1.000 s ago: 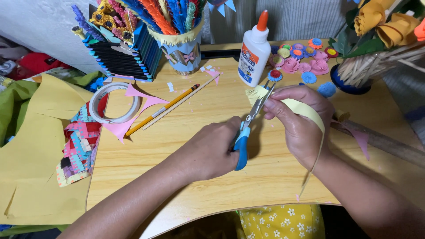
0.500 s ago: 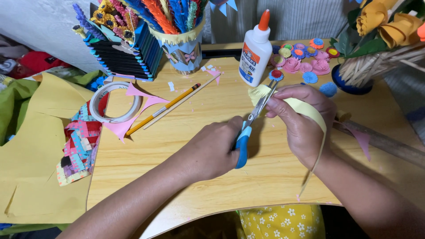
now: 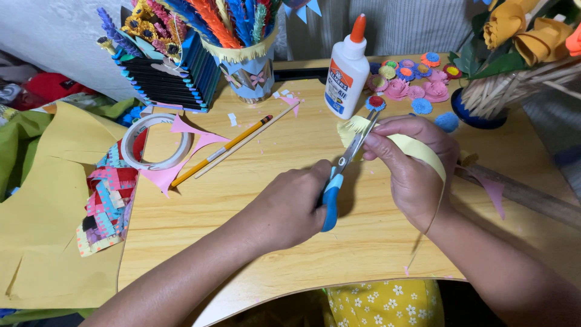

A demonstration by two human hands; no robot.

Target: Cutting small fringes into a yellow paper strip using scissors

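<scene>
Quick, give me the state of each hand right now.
Left hand: closed on the blue-handled scissors.
Right hand: closed, holding the yellow paper strip at the blades.

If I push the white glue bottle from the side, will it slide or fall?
The glue bottle is tall and narrow and stands upright, so it would probably tip rather than slide. It looks like light plastic. Once down, its rounded body might roll toward the paper flowers.

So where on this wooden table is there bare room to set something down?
Bare wood on the table lies between the pencil and the left hand, and along the near edge below the right hand. The far edge is crowded: tape roll, glue bottle, paper flowers.
</scene>
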